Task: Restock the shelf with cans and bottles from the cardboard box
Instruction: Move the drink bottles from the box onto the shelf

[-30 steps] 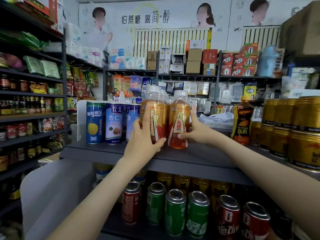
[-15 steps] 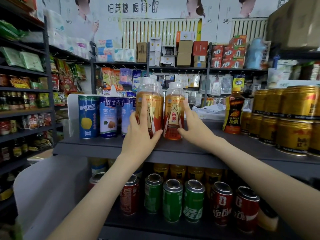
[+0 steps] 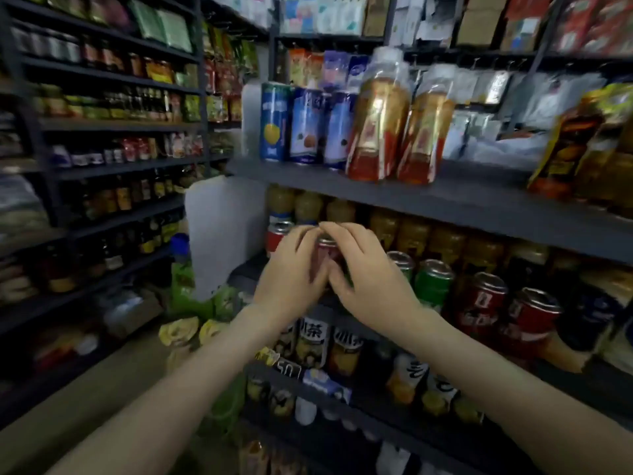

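Two orange drink bottles [image 3: 378, 114] with white caps stand side by side on the top grey shelf [image 3: 479, 197], with no hand on them. My left hand [image 3: 291, 275] and right hand [image 3: 366, 279] are one level lower, cupped on either side of a red can [image 3: 323, 255] that stands at the front of the second shelf. Their fingertips nearly meet over its top. Motion blur hides whether either hand grips it. No cardboard box is in view.
Blue cans [image 3: 274, 121] stand left of the bottles. Green cans [image 3: 433, 282] and red cans [image 3: 483, 303] fill the second shelf to the right. A white end panel [image 3: 219, 231] closes the shelf's left side. Dark racks of jars [image 3: 102, 166] line the aisle on the left.
Both hands have let go of the two orange bottles and dropped to the second shelf. The view has tilted down and to the left and is blurred.
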The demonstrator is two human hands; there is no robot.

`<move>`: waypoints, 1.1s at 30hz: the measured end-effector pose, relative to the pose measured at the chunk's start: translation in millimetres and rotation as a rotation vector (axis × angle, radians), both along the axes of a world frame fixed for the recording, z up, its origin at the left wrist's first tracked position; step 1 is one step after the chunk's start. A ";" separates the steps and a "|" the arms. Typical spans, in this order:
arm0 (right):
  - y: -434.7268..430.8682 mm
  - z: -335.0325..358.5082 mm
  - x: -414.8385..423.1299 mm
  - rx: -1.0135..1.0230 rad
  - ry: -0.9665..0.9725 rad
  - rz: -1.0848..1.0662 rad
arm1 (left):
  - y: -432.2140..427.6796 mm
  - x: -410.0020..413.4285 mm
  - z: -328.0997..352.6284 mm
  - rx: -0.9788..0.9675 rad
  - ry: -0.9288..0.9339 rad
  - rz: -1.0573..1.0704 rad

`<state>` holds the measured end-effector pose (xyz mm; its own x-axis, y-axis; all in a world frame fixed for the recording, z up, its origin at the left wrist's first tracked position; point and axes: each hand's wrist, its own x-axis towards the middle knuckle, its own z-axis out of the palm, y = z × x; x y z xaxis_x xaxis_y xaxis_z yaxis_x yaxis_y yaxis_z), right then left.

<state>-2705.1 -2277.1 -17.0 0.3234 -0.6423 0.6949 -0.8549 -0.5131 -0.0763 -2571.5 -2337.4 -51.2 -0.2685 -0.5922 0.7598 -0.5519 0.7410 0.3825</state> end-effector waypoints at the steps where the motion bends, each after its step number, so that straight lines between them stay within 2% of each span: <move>1: 1.7 -16.8 8.9 0.058 -0.005 0.041 | 7.3 11.6 -20.7 0.077 -0.009 0.024; 7: 12.8 -141.5 90.5 0.481 0.022 0.238 | 78.5 123.2 -166.4 0.743 -0.285 0.273; 12: 9.3 -235.5 166.7 0.845 0.098 0.331 | 127.0 245.8 -261.0 1.130 -0.342 0.483; 20: -65.8 -347.5 294.2 1.126 0.204 0.338 | 114.9 400.7 -366.4 1.467 -0.247 0.768; 24: -119.6 -422.8 376.6 1.292 0.277 0.242 | 81.9 460.5 -422.4 1.557 -0.263 0.722; 27: -149.1 -487.5 425.4 1.409 0.308 0.181 | 60.6 494.5 -464.9 1.597 -0.206 0.718; 33: -172.1 -645.8 472.9 1.545 0.357 0.130 | 18.5 528.1 -607.4 1.745 -0.201 0.738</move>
